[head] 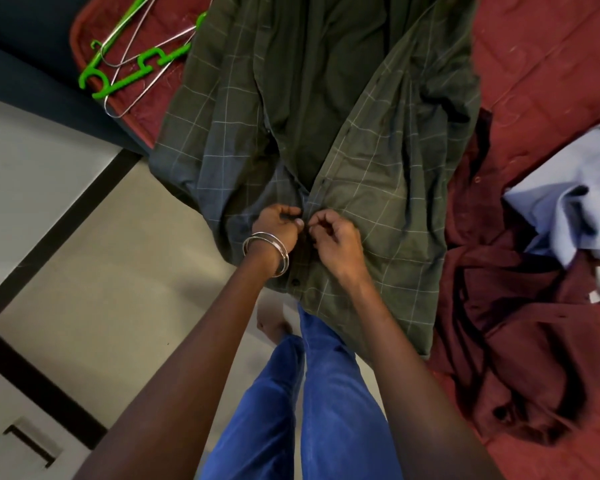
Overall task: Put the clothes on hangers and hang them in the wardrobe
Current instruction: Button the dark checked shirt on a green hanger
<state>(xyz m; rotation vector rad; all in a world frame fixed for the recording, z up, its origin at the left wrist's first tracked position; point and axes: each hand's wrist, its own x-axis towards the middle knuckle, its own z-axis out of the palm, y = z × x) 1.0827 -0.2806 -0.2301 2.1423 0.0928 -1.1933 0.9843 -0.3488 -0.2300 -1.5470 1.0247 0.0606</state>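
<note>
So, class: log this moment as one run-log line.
step: buttoning | left hand, right hand: pinch green checked shirt placket | hangers: untouched

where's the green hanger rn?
Head view, upper left: the green hanger lies on the red bedspread at the bed's corner, tangled with wire hangers, just left of the green checked shirt.

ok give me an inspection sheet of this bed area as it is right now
surface: red quilt on bed
job's things: green checked shirt spread open, lower part hanging off the edge; green hanger and wire hangers upper left
clutter: maroon garment, pale blue garment at right
grippers: left hand and right hand pinch the shirt's front edges
cables: nothing seen
surroundings: pale tiled floor
</note>
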